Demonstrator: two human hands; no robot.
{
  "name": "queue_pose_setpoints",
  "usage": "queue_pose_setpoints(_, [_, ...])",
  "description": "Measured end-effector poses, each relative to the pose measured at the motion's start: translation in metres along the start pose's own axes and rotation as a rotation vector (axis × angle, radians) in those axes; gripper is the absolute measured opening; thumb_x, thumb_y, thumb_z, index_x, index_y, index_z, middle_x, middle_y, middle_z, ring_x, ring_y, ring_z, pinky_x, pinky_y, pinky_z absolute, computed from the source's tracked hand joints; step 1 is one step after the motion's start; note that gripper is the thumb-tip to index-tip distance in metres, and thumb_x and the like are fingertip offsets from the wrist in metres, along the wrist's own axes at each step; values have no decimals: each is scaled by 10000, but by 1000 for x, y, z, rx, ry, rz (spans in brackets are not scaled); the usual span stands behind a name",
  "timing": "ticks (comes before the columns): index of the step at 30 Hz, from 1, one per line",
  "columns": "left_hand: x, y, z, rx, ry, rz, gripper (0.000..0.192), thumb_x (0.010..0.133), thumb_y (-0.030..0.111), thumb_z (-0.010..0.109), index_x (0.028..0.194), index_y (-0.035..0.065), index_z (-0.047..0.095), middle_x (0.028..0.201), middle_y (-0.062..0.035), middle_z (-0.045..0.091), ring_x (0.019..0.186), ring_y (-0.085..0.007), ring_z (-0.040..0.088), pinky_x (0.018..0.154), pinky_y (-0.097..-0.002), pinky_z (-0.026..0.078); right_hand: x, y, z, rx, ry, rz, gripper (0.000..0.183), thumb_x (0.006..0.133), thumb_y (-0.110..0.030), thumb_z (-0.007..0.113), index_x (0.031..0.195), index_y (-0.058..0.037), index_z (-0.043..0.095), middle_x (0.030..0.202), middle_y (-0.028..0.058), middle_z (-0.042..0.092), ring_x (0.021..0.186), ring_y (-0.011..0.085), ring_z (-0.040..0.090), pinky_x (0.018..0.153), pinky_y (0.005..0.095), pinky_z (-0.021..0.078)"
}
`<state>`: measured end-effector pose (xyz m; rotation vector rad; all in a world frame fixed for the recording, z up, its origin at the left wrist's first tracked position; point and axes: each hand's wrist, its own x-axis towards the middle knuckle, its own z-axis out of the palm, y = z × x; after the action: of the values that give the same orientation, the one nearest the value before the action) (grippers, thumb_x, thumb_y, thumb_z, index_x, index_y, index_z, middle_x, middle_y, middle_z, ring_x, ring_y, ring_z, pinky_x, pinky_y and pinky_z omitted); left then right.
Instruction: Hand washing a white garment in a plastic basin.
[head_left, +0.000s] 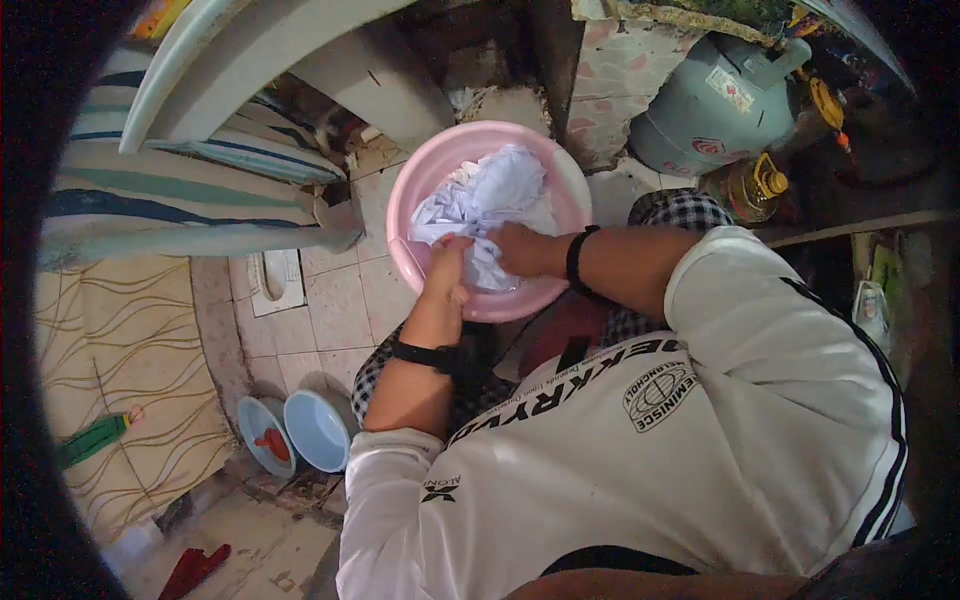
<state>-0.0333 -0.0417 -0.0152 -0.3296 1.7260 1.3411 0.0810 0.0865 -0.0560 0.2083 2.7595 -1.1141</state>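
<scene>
A bundle of wet-looking white cloth (510, 180) lies heaped inside a pink plastic basin (403, 176) on the tiled floor in front of me. My left hand (448, 262) grips a gathered fold at the near left of the heap. Close beside it, my right hand (521, 249) is closed on another fold of the same cloth. The fabric bunches between both hands, and a part of it hangs down toward the basin's near side. Black bands circle both wrists. My fingertips are partly hidden in the folds.
A grey gas cylinder (712, 109) and a bottle of yellow oil (750, 187) stand at the right. Two light-blue basins (319, 427) are at the lower left, one holding a red item (274, 444). A squat toilet pan (276, 281) is set in the floor; a striped curtain (187, 195) hangs left.
</scene>
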Motion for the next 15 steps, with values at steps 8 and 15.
queue_pose_setpoints(8, [-12, 11, -1, -126, -190, -133, 508, 735, 160, 623, 1210, 93, 455, 1127, -124, 511, 999, -314, 525, 781, -498, 465, -3, 2, 7, -122, -294, -57, 410, 826, -128, 535, 1225, -38, 509, 916, 228, 593, 849, 384, 614, 787, 458, 481])
queue_pose_setpoints(15, [-16, 18, -6, -124, -218, -197, 773, 756, 158, 596, 1429, 153, 214, 1363, -140, 323, 1165, -373, 397, 814, -640, 378, -2, 6, 25, -384, -186, 9, 324, 877, -115, 441, 1168, -10, 540, 903, 237, 607, 879, 370, 627, 781, 439, 497])
